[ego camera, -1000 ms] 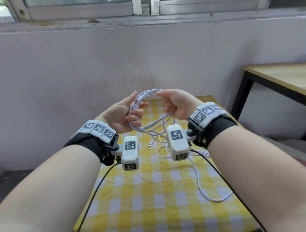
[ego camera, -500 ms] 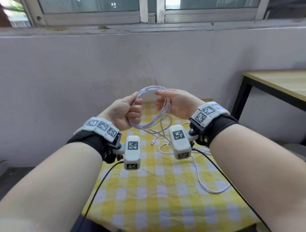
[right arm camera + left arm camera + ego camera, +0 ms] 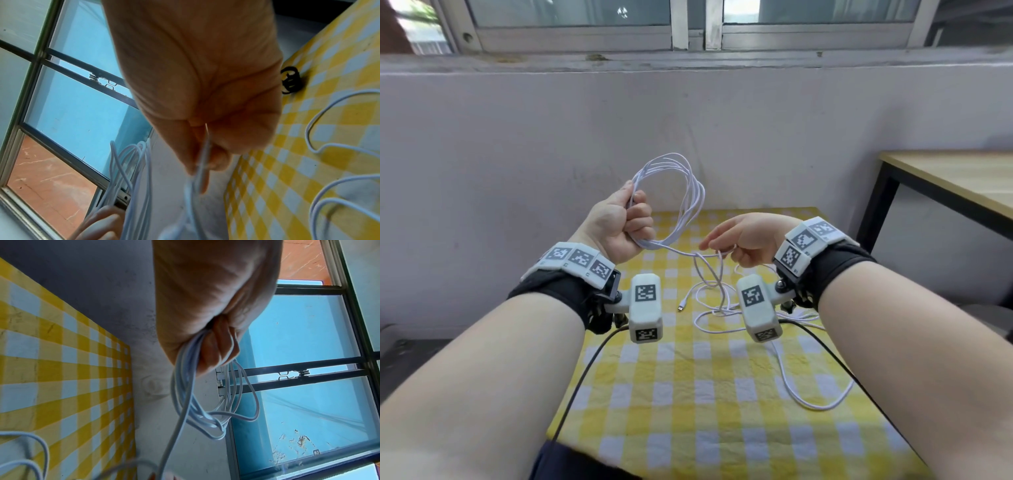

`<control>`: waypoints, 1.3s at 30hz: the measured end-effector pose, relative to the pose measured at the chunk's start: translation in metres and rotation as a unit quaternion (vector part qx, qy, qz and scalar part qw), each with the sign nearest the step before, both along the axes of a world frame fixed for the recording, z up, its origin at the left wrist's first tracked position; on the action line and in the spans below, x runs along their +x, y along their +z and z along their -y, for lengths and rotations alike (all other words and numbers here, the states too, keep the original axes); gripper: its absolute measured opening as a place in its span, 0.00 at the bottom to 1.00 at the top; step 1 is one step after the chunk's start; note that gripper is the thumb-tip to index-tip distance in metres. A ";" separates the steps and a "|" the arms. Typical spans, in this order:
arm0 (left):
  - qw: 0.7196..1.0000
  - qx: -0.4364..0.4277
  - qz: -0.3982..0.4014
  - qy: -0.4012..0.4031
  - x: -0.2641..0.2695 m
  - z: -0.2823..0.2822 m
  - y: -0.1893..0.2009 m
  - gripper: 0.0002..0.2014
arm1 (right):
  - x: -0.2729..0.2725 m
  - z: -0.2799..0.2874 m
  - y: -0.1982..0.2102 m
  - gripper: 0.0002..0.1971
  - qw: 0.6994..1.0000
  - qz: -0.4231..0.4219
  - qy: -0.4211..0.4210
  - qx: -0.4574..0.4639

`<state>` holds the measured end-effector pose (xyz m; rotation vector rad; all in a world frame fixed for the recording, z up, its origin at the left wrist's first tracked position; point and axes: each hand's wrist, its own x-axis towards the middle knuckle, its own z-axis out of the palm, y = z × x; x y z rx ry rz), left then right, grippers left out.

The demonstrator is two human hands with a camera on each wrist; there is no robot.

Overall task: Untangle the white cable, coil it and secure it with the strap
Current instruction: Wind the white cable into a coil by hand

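Observation:
My left hand [image 3: 625, 224] grips a coil of several loops of the white cable [image 3: 688, 192], held upright above the table; the left wrist view shows the loops [image 3: 205, 410] hanging from my curled fingers. From the coil one strand runs right to my right hand [image 3: 736, 245], whose fingers are loosely curled round it; the right wrist view shows the strand [image 3: 202, 159] between thumb and fingers. Below, the loose tangled part [image 3: 717, 298] lies on the checked cloth, its plug [image 3: 681, 306] near the middle. A small black strap [image 3: 290, 80] lies on the cloth at the far edge.
The table carries a yellow-and-white checked cloth [image 3: 688, 394] and stands against a grey wall under a window. A wooden desk with black legs [image 3: 945, 181] stands to the right. Black camera wires [image 3: 582, 380] trail from both wrists across the cloth.
My hands have moved apart. The left hand has lifted the coil higher and left; the right hand has let go of the coil, dropped lower and now holds the trailing strand.

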<state>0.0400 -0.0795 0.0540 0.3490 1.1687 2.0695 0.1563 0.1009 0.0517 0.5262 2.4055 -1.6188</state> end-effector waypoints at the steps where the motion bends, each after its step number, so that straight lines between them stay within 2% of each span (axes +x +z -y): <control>1: 1.000 0.000 0.000 0.006 0.001 0.000 0.000 0.22 | 0.002 -0.003 -0.001 0.08 1.000 -0.003 -0.007 0.003; 3: 1.000 0.001 0.000 0.018 0.002 -0.001 0.000 0.22 | 0.005 -0.007 -0.003 0.07 1.000 -0.009 -0.017 -0.008; 6: 0.999 0.008 0.005 0.030 0.006 -0.004 0.001 0.22 | 0.008 -0.005 -0.004 0.02 0.996 -0.039 -0.027 -0.073; 8: 0.999 0.012 0.011 0.041 0.007 -0.007 0.002 0.22 | 0.007 -0.002 -0.003 0.06 0.996 -0.043 -0.010 -0.083; 11: 0.998 0.018 0.021 0.053 0.009 -0.010 0.003 0.22 | 0.007 0.003 0.001 0.15 0.999 -0.035 0.007 -0.008; 14: 0.997 0.015 0.026 0.067 0.009 -0.011 0.006 0.22 | 0.004 0.011 0.002 0.20 0.990 -0.052 -0.010 0.133; 17: 0.997 0.011 0.025 0.074 0.009 -0.009 0.009 0.22 | -0.002 0.018 0.002 0.12 0.970 -0.101 -0.059 0.213; 20: 0.996 0.009 0.028 0.087 0.006 -0.004 0.011 0.22 | -0.004 0.020 0.005 0.07 0.959 -0.115 -0.103 0.239; 23: 0.994 0.004 0.035 0.105 0.001 0.004 0.010 0.22 | -0.004 0.016 0.007 0.08 0.957 -0.124 -0.156 0.210; 30: 0.986 -0.011 0.052 0.156 -0.009 0.026 0.002 0.23 | -0.004 -0.005 0.000 0.12 0.959 -0.143 -0.239 0.051; 32: 0.983 -0.019 0.049 0.178 -0.013 0.032 -0.002 0.23 | -0.006 -0.013 -0.002 0.12 0.948 -0.139 -0.272 0.090; 34: 0.977 -0.033 0.044 0.207 -0.018 0.040 -0.005 0.23 | -0.003 -0.023 -0.002 0.07 0.932 -0.123 -0.297 0.167; 37: 0.966 -0.054 0.039 0.248 -0.026 0.054 -0.010 0.23 | 0.008 -0.040 0.000 0.15 0.910 -0.086 -0.325 0.244; 39: 0.962 -0.057 0.041 0.263 -0.028 0.061 -0.012 0.23 | 0.016 -0.041 0.004 0.16 0.885 -0.036 -0.340 0.317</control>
